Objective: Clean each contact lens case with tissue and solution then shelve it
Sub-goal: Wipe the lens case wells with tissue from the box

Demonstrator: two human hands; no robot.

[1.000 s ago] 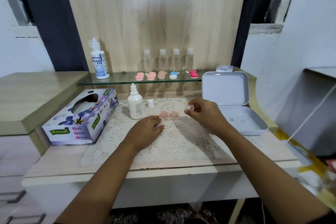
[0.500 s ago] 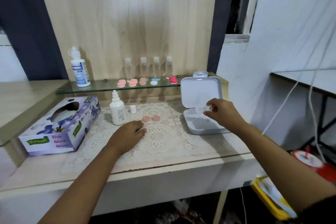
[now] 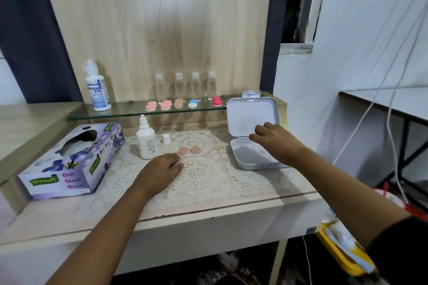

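Note:
A pale pink lens case (image 3: 188, 151) lies on the lace mat (image 3: 203, 176). My left hand (image 3: 159, 172) rests flat on the mat, its fingertips just below and left of the case. An uncapped white solution bottle (image 3: 146, 143) stands left of the case, with its cap (image 3: 166, 139) beside it. My right hand (image 3: 276, 143) hovers over the open white box (image 3: 247, 162) with relaxed fingers, and I see nothing in it. On the glass shelf (image 3: 125, 112) lie several more cases: pink ones (image 3: 165, 105), a blue-and-white one (image 3: 193, 103) and a red one (image 3: 217, 101).
A purple tissue box (image 3: 69, 164) sits at the left of the desk. A large solution bottle (image 3: 97, 90) and several small clear bottles (image 3: 186, 85) stand on the shelf. White cables (image 3: 370, 109) hang at the right, beside another table.
My right hand carried a small white wad from above the pink case to the open box; now it hangs over the box with no wad visible. My left hand stayed put.

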